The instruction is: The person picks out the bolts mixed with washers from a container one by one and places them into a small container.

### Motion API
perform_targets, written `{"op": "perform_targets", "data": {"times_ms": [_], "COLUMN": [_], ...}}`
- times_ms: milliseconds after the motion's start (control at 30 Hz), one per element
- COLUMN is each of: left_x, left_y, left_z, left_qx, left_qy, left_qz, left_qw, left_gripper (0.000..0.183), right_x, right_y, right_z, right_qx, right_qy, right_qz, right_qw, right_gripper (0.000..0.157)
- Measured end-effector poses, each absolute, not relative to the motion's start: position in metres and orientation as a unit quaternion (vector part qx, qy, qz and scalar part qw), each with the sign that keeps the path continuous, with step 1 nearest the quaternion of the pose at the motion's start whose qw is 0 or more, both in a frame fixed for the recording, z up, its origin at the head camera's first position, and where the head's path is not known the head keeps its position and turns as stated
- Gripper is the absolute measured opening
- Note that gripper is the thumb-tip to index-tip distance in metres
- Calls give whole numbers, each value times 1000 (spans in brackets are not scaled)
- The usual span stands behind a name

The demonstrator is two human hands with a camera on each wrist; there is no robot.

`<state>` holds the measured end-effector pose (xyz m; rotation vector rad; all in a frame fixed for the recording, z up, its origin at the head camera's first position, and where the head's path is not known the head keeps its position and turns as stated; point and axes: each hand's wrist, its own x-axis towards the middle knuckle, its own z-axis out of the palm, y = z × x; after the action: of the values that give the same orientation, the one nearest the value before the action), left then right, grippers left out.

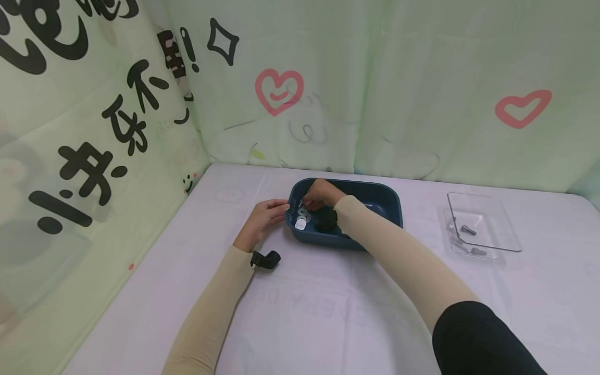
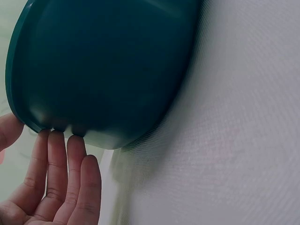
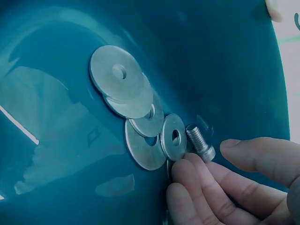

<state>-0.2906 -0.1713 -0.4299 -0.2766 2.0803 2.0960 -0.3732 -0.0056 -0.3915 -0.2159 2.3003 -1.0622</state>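
A dark blue plastic basin (image 1: 375,235) sits on the table. My left hand (image 1: 265,221) holds its left rim, thumb over the edge and nearly straight fingers against the outer wall, also seen in the left wrist view. My right hand (image 3: 239,187) reaches inside that end of the basin. Its fingertips are at a socket-head bolt (image 3: 200,143), with a small gap between thumb and bolt head. Beside them several flat metal washers (image 3: 116,72) lie overlapped against the basin wall; the nearest washer (image 3: 174,137) is close to the fingertips.
To the right stands a clear plastic box (image 1: 473,256) with several bolts (image 1: 469,229) in it. A transparent lid (image 1: 511,229) lies tilted across it. Pale curtains (image 1: 422,62) with drawings border the white-covered table (image 1: 300,312) at the back and left.
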Motion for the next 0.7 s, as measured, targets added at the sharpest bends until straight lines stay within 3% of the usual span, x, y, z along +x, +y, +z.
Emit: {"op": "perform_targets", "data": {"times_ms": [700], "left_x": [-292], "left_y": [-172], "left_z": [-431], "left_qx": [-93], "left_qy": [698], "left_qz": [705], "left_qw": [86], "left_gripper": [36], "right_x": [-379], "right_y": [-6], "right_z": [-394], "right_qx": [-52], "right_qy": [859], "right_qz": [-396], "right_qw": [319], "right_gripper": [25]}}
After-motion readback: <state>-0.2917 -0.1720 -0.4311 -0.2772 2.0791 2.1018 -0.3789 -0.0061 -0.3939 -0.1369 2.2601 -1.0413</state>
